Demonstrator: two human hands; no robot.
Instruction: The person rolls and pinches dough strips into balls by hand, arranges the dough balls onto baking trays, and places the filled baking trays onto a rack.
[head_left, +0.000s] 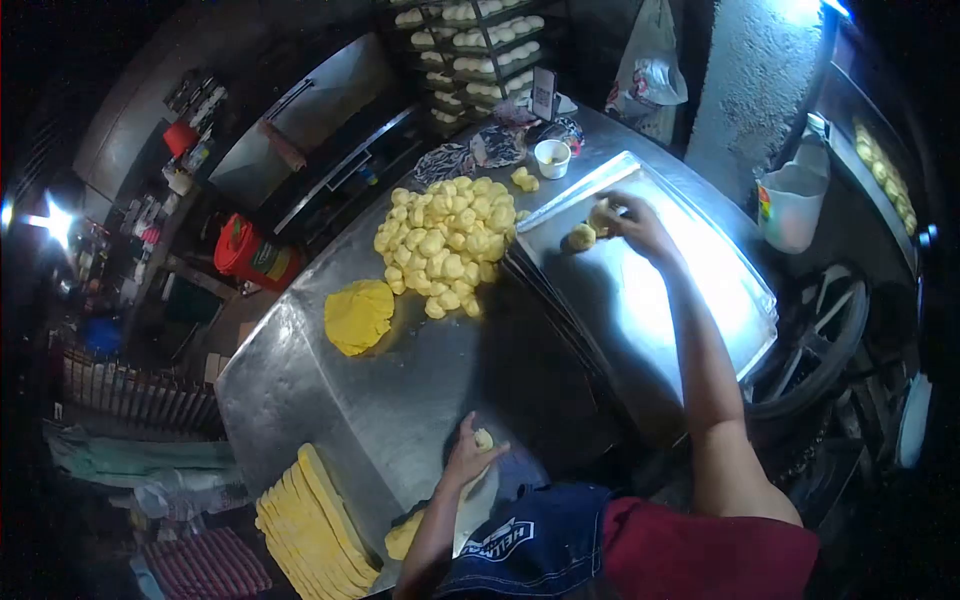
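My right hand (638,224) is over the upper left part of a shiny metal tray (640,300), its fingers closed on a dough ball (602,216). Another dough ball (581,237) lies on the tray just left of it. Near the table's front edge, my left hand (472,455) holds a small piece of pale dough (484,440) between thumb and fingers. A large heap of yellow dough pieces (445,240) sits left of the tray, with a smooth yellow lump (359,317) beside it. Part of a yellow dough piece (403,537) shows by my left forearm.
Long yellow dough strips (312,525) lie at the lower left of the metal table (290,370). A white cup (552,158) and patterned cloths (495,147) are at the back. Beyond stand a rack of dough balls (495,62), a red bucket (255,250) and a clear pitcher (793,205).
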